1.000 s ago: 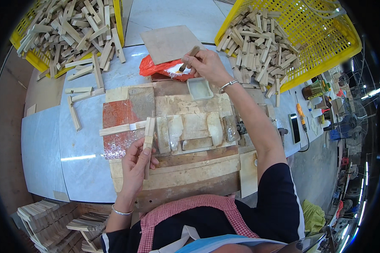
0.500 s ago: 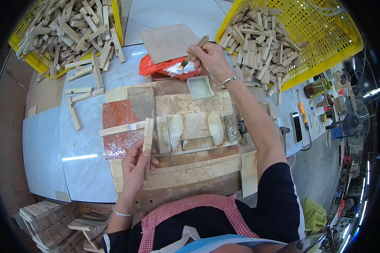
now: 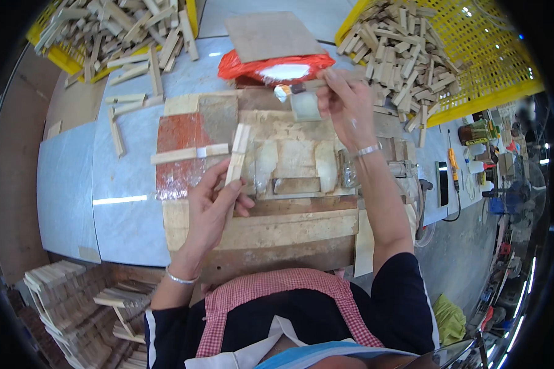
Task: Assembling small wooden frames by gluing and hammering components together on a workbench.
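My left hand [image 3: 212,206] is closed around a pale notched wooden strip [image 3: 237,154], held tilted up over the work board. Just left of it, another wooden strip [image 3: 178,155] with a white patch lies across a red-stained board [image 3: 177,132]. Closed on the handle of a brush [image 3: 306,85], my right hand [image 3: 351,111] is over the far side of the board. White paste coats the brush's tip, which points left. Beyond it sits a red plastic bag [image 3: 235,67] with white paste in its opening. A small square dish [image 3: 306,108] is below the brush, partly covered.
Yellow crates [image 3: 58,60] [image 3: 492,92] heaped with wooden pieces stand at the far left and far right. A thin flat board [image 3: 271,35] rests on the bag. Several loose strips lie at left. A phone [image 3: 442,183] and a screwdriver [image 3: 453,161] are at right; stacked strips [image 3: 61,295] stand lower left.
My right hand has lifted the brush out of the white paste and brought it nearer, its tip now loaded and pointing left. My left hand has raised its strip slightly. The whole view has shifted.
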Tool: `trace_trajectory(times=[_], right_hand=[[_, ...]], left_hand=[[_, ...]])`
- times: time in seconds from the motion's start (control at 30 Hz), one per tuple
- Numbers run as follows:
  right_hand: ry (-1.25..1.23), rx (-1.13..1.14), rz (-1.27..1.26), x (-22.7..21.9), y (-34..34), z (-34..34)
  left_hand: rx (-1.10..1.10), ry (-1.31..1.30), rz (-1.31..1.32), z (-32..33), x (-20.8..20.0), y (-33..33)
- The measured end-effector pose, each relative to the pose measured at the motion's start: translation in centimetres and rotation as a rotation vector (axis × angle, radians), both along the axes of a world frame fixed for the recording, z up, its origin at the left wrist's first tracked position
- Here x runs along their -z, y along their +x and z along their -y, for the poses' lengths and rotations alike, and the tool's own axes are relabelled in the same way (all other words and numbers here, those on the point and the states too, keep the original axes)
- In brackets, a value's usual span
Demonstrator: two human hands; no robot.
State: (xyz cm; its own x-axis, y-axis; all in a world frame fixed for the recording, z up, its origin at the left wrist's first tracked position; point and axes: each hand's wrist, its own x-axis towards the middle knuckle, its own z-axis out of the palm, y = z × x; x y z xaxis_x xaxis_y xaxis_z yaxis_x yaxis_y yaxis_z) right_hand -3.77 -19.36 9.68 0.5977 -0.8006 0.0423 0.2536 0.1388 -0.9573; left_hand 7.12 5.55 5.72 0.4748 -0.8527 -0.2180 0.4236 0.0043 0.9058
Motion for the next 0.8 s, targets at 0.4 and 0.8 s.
trace_trajectory(times=[0.4, 0.8], right_hand=[[-0.383, -0.064, 0.092, 0.6, -4.6, -12.2], [-1.205, -0.085, -0.083, 0.3, -5.1, -12.2]], left_hand=[[-0.018, -0.057, 0.008, 0.2, -1.7, -3.1], [-0.043, -0.1, -0.055, -0.5, -2.6, -3.5]])
